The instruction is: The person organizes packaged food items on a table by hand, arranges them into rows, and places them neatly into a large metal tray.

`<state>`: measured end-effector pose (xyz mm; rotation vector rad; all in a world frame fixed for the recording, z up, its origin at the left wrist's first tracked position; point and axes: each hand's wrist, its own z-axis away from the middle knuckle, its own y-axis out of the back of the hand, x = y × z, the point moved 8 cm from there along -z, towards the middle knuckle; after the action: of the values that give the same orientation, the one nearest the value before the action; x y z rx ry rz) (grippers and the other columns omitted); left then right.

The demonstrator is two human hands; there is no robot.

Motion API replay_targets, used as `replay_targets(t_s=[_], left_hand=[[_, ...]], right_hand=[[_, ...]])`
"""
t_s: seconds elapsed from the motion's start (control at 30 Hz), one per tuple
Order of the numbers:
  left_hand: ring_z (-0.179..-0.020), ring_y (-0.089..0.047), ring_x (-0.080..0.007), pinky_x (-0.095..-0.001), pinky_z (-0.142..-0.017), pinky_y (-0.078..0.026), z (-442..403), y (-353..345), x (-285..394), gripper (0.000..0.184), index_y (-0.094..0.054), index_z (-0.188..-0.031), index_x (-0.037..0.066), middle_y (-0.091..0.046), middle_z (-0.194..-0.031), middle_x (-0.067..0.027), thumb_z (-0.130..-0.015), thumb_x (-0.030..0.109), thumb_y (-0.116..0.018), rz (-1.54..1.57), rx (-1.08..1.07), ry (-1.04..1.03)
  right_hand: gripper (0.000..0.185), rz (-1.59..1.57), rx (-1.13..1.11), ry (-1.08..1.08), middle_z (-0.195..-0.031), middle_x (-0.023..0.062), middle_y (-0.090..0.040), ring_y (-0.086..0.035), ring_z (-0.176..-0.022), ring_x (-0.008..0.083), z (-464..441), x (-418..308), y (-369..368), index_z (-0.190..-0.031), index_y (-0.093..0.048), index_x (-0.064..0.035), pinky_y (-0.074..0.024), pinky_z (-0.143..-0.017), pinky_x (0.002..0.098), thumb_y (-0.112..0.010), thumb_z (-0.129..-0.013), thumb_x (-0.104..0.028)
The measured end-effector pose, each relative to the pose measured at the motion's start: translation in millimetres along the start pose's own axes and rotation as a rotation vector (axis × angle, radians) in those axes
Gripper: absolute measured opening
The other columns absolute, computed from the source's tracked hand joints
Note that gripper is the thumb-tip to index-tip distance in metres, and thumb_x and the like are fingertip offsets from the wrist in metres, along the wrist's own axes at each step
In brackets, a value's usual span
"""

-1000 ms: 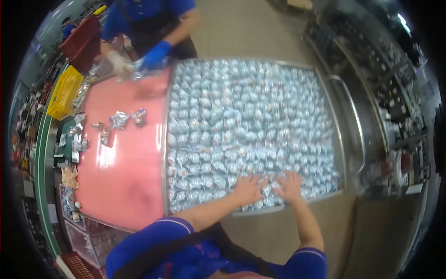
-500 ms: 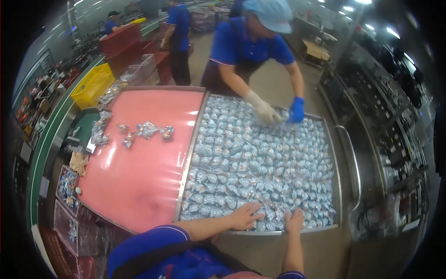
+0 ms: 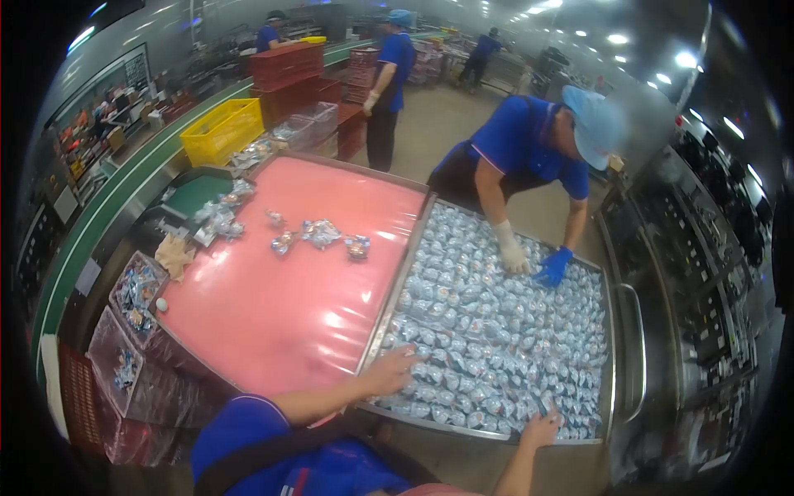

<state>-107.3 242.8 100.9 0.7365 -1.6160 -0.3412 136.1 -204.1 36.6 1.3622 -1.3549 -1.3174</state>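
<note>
Rows of small silver-blue foil-wrapped pieces (image 3: 480, 331) fill a metal-rimmed tray (image 3: 614, 364). Over the tray's left rim, at the near left corner of the rows, is my left hand (image 3: 392, 371), its fingers pointing toward the pieces; its fingertips are too blurred to show whether anything is in them. My right hand (image 3: 542, 429) is at the tray's near edge, touching the foil pieces, fingers partly curled and grip unclear. Left of the tray, a pink surface (image 3: 281, 322) bears several loose foil pieces (image 3: 321, 234).
Across the tray a co-worker in a blue cap (image 3: 529, 149) bends over, both gloved hands on the pieces. A yellow crate (image 3: 222, 132) and red crates (image 3: 288, 66) stand at the back left. Plastic-lined bins (image 3: 136, 289) are at the left; metal racks line the right.
The view has turned up and left. My left hand has moved to the tray's left rim, and my hands are farther apart. The co-worker's hands moved from the pink surface onto the foil pieces.
</note>
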Motion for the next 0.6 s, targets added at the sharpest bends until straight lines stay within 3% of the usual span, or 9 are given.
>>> replay_targets(t_s=[0.03, 0.07, 0.17, 0.2, 0.23, 0.33, 0.37, 0.43, 0.6], left_hand=[[-0.138, -0.038, -0.0428, -0.0485, -0.113, -0.034, 15, 35, -20, 0.052, -0.053, -0.137, 0.009, -0.042, -0.147, -0.0248, -0.087, 0.018, -0.062, -0.022, 0.205, -0.042], [-0.136, -0.041, -0.042, -0.0486, -0.113, -0.034, 30, 69, -46, 0.05, -0.054, -0.137, 0.008, -0.045, -0.145, -0.0228, -0.087, 0.016, -0.061, -0.025, 0.29, 0.097], [-0.131, -0.045, -0.0394, -0.045, -0.109, -0.039, 89, 167, -90, 0.043, -0.057, -0.129, 0.006, -0.048, -0.14, -0.0209, -0.088, 0.019, -0.062, -0.035, 0.557, 0.185], [-0.131, -0.046, -0.0391, -0.0447, -0.109, -0.039, 109, 184, -111, 0.043, -0.058, -0.129, 0.006, -0.049, -0.139, -0.0208, -0.087, 0.019, -0.063, -0.012, 0.595, 0.24], [-0.13, -0.046, -0.0388, -0.0443, -0.108, -0.04, 129, 201, -130, 0.043, -0.058, -0.128, 0.006, -0.05, -0.138, -0.0207, -0.087, 0.019, -0.063, 0.009, 0.627, 0.291], [-0.131, -0.046, -0.0383, -0.045, -0.109, -0.039, 178, 237, -180, 0.044, -0.058, -0.128, 0.007, -0.051, -0.137, -0.0211, -0.085, 0.018, -0.064, 0.054, 0.679, 0.343], [-0.131, -0.046, -0.0383, -0.045, -0.109, -0.039, 193, 249, -199, 0.044, -0.058, -0.128, 0.007, -0.051, -0.137, -0.0214, -0.085, 0.017, -0.063, 0.037, 0.688, 0.341], [-0.131, -0.046, -0.0383, -0.0452, -0.11, -0.038, 235, 265, -240, 0.043, -0.058, -0.127, 0.006, -0.05, -0.137, -0.0219, -0.085, 0.016, -0.063, 0.024, 0.727, 0.383], [-0.131, -0.046, -0.0386, -0.0467, -0.112, -0.035, 322, 332, -299, 0.041, -0.058, -0.126, 0.006, -0.051, -0.137, -0.0216, -0.085, 0.016, -0.062, 0.044, 0.818, 0.518]], right_hand=[[0.052, 0.008, 0.035, -0.037, -0.148, 0.0081, -0.042, -0.048, -0.129, 0.0324, 7, -4, 9, -0.142, -0.047, -0.0218, -0.0398, -0.098, 0.058, -0.059, -0.094, -0.038], [0.049, 0.017, 0.067, -0.074, -0.147, 0.0075, -0.043, -0.048, -0.128, 0.0319, 16, -7, 14, -0.14, -0.049, -0.0216, -0.0406, -0.097, 0.057, -0.059, -0.094, -0.037], [0.043, -0.027, 0.234, 0.034, -0.145, 0.0085, -0.045, -0.049, -0.126, 0.0327, 37, -44, 18, -0.134, -0.055, -0.0175, -0.0417, -0.096, 0.0545, -0.06, -0.094, -0.033], [0.041, -0.047, 0.263, 0.046, -0.144, 0.0093, -0.046, -0.049, -0.126, 0.0332, 45, -61, 22, -0.132, -0.056, -0.0164, -0.0418, -0.096, 0.0542, -0.06, -0.094, -0.033], [0.041, -0.16, 0.316, 0.133, -0.132, 0.019, -0.056, -0.053, -0.12, 0.0398, 67, -97, 43, -0.124, -0.061, -0.0063, -0.0419, -0.101, 0.0492, -0.065, -0.087, -0.022], [0.036, -0.328, 0.357, 0.471, -0.125, 0.0222, -0.059, -0.053, -0.12, 0.0406, 115, -184, 47, -0.118, -0.063, -0.002, -0.0415, -0.102, 0.0493, -0.065, -0.085, -0.015], [0.035, -0.331, 0.422, 0.543, -0.124, 0.0217, -0.06, -0.054, -0.119, 0.0403, 135, -215, 46, -0.116, -0.064, -0.0021, -0.0422, -0.101, 0.0496, -0.067, -0.082, -0.009], [0.033, -0.338, 0.416, 0.748, -0.127, 0.0235, -0.057, -0.053, -0.118, 0.041, 177, -281, 46, -0.116, -0.064, -0.0015, -0.0429, -0.099, 0.0502, -0.066, -0.085, -0.013], [0.034, -0.402, 0.273, 0.965, -0.124, 0.0226, -0.059, -0.057, -0.112, 0.041, 302, -438, 82, -0.114, -0.067, -0.0061, -0.0448, -0.096, 0.0495, -0.066, -0.081, -0.006]])
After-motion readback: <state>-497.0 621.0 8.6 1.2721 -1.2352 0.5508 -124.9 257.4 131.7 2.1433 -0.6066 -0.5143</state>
